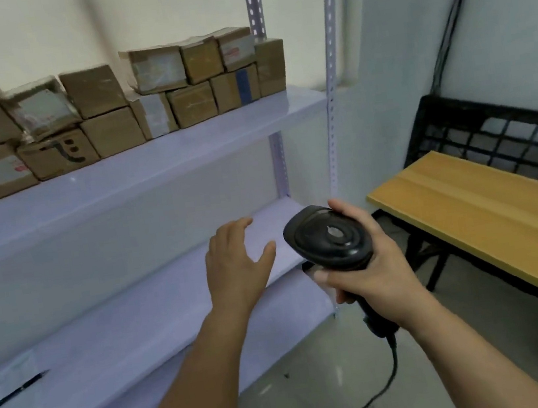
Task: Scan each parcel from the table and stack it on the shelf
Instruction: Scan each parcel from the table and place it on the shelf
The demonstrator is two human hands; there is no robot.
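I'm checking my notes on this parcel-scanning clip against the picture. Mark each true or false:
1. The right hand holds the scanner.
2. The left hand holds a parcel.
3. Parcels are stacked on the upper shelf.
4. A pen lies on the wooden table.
1. True: the right hand grips the black scanner.
2. False: the left hand is open and empty.
3. True: the parcels sit in two layers on the upper shelf.
4. False: the pen lies on the lower shelf; no pen shows on the wooden table.
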